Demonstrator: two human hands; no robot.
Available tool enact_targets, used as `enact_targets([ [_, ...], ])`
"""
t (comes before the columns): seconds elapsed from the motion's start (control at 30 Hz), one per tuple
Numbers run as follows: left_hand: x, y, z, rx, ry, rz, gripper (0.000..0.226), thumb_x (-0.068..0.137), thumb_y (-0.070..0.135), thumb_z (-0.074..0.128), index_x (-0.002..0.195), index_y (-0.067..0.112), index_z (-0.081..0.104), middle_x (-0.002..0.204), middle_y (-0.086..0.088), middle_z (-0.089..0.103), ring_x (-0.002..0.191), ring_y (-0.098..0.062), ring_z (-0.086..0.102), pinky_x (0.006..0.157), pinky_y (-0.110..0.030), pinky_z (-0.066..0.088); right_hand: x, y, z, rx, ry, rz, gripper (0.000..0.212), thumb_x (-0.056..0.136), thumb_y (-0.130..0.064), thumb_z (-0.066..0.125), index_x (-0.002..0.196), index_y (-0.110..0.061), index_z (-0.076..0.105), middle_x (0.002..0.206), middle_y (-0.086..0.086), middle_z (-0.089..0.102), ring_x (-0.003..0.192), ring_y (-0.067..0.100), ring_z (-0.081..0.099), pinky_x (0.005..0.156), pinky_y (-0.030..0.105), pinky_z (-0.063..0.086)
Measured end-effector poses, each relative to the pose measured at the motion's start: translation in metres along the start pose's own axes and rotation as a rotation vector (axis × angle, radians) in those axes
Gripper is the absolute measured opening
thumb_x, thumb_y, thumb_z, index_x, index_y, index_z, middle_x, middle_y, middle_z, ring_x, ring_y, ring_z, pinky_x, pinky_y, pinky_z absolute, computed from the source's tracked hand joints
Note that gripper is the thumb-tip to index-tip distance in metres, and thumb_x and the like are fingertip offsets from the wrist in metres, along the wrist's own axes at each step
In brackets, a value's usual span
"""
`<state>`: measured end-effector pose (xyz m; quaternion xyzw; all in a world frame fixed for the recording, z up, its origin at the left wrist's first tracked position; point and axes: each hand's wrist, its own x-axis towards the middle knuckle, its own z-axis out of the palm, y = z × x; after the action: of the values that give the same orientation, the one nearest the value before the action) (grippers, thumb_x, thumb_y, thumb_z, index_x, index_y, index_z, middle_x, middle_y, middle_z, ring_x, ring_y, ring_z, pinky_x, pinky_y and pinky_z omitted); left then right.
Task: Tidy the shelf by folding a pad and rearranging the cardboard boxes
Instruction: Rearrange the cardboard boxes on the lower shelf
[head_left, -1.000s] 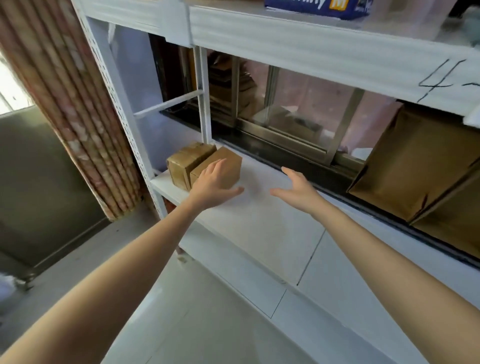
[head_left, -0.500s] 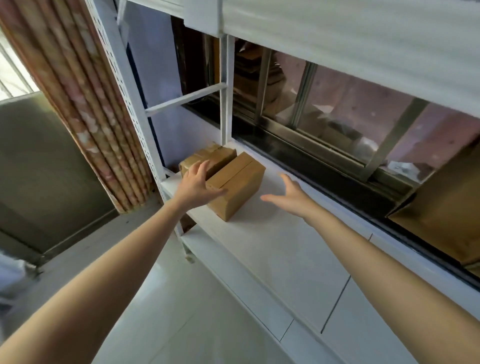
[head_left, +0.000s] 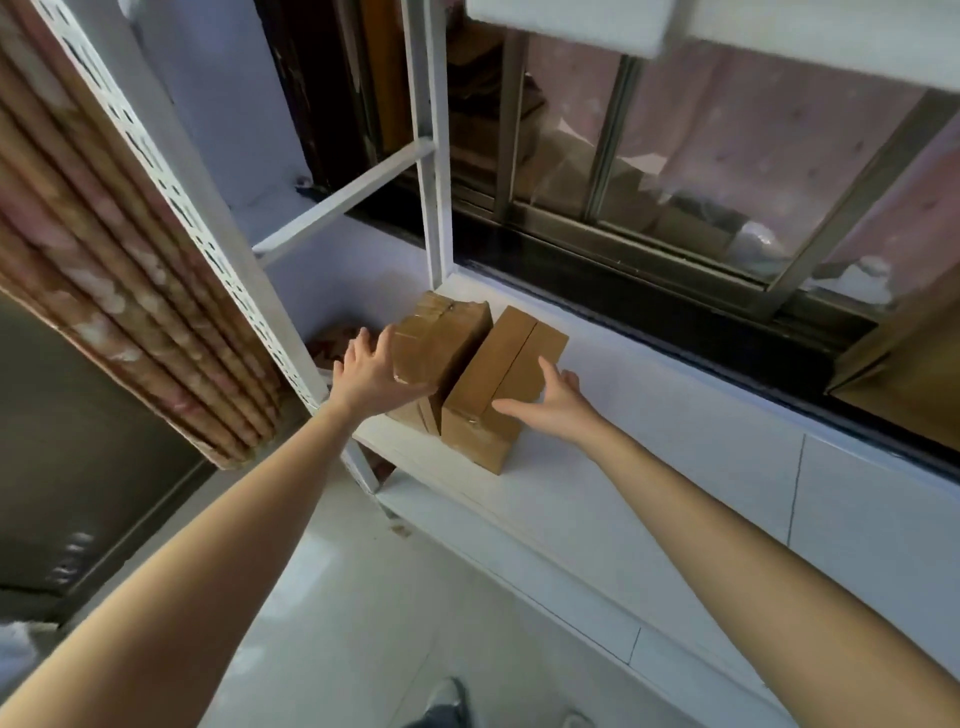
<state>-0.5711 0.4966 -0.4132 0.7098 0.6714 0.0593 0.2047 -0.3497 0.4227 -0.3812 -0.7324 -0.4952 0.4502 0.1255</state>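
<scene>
Two cardboard boxes were stood side by side at the far left end of the white shelf (head_left: 597, 525), close to the rear upright (head_left: 434, 171) and just in front of the window sill. The left box (head_left: 441, 338), wrapped in glossy tape with a torn far edge, was leaned against or touching the right box (head_left: 506, 364), a narrow wedge of gap being visible between them at the near end. The right box was set plainer, with a seam running along its top.

The left hand (head_left: 371, 371) was laid with fingers spread against the left face and near top corner of the left box, apparently in contact. The right hand (head_left: 553, 400) was held open, fingers extended, against the right side of the right box; whether it was pressed firmly or only touching could not be told. Neither hand was closed around anything. The pair was judged to be bracketed from both sides so that the boxes could be squeezed together and shifted as one, rather than moved singly.

Both boxes were shut, so their contents could not be seen. Something brownish was glimpsed low on the left beyond the shelf end, too dim to be identified. No pad was visible in this view, and that part of the task could not be assessed. A patterned curtain (head_left: 104, 270) was hung at the left of the frame.
</scene>
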Motion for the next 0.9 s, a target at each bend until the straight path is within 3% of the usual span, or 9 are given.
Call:
enact_targets([
  [0.23, 0.028, -0.013, 0.010, 0.051, -0.190, -0.051, 0.121, 0.063, 0.077, 0.062, 0.150, 0.030, -0.007, 0.160, -0.014, -0.002, 0.146, -0.038, 0.000, 0.116, -0.056, 0.008, 0.029, -0.007, 0.031, 0.018, 0.054, 0.098, 0.105, 0.076, -0.055, 0.066, 0.149, -0.029, -0.004, 0.158, 0.008, -0.001, 0.144, 0.035, 0.015, 0.112, 0.052, 0.029],
  [0.43, 0.031, -0.006, 0.020, -0.104, -0.225, -0.024, 0.128, 0.059, 0.069, 0.073, 0.149, 0.025, -0.007, 0.154, -0.018, 0.015, 0.138, -0.040, 0.024, 0.110, -0.050, 0.032, 0.042, -0.010, 0.047, 0.104, 0.099, 0.148, 0.114, 0.071, -0.051, 0.072, 0.149, -0.029, -0.009, 0.157, 0.013, 0.000, 0.141, 0.035, 0.023, 0.110, 0.047, 0.033],
  [0.53, 0.028, -0.003, 0.024, -0.289, -0.219, -0.040, 0.126, 0.066, 0.058, 0.075, 0.150, 0.015, -0.008, 0.152, -0.017, 0.013, 0.138, -0.035, 0.025, 0.109, -0.043, 0.036, 0.044, -0.008, 0.050, 0.182, 0.146, 0.133, 0.112, 0.074, -0.046, 0.072, 0.148, -0.027, -0.010, 0.156, 0.015, 0.001, 0.137, 0.032, 0.032, 0.103, 0.039, 0.037],
  [0.67, 0.030, -0.004, 0.026, -0.504, -0.199, -0.126, 0.103, 0.072, 0.064, 0.065, 0.148, 0.010, 0.020, 0.149, -0.012, 0.020, 0.137, -0.030, 0.027, 0.112, -0.041, 0.032, 0.041, 0.002, 0.042, 0.257, 0.214, 0.132, 0.108, 0.076, -0.043, 0.072, 0.149, -0.026, -0.007, 0.156, 0.011, 0.005, 0.138, 0.031, 0.030, 0.104, 0.041, 0.036],
  [0.73, 0.028, -0.002, 0.027, -0.547, -0.245, -0.120, 0.102, 0.068, 0.068, 0.065, 0.145, 0.013, 0.027, 0.146, -0.011, 0.026, 0.135, -0.029, 0.031, 0.111, -0.040, 0.035, 0.037, 0.009, 0.038, 0.250, 0.224, 0.134, 0.108, 0.075, -0.041, 0.073, 0.149, -0.028, -0.005, 0.157, 0.012, 0.005, 0.138, 0.033, 0.030, 0.105, 0.043, 0.036],
  [0.9, 0.016, 0.031, 0.026, -0.602, -0.297, 0.003, 0.092, 0.073, 0.051, 0.073, 0.141, 0.013, 0.024, 0.139, -0.007, 0.043, 0.122, -0.023, 0.047, 0.084, -0.027, 0.045, 0.014, 0.032, 0.016, 0.219, 0.289, 0.127, 0.109, 0.073, -0.034, 0.077, 0.149, -0.028, -0.002, 0.154, 0.012, 0.011, 0.136, 0.032, 0.033, 0.104, 0.041, 0.037],
])
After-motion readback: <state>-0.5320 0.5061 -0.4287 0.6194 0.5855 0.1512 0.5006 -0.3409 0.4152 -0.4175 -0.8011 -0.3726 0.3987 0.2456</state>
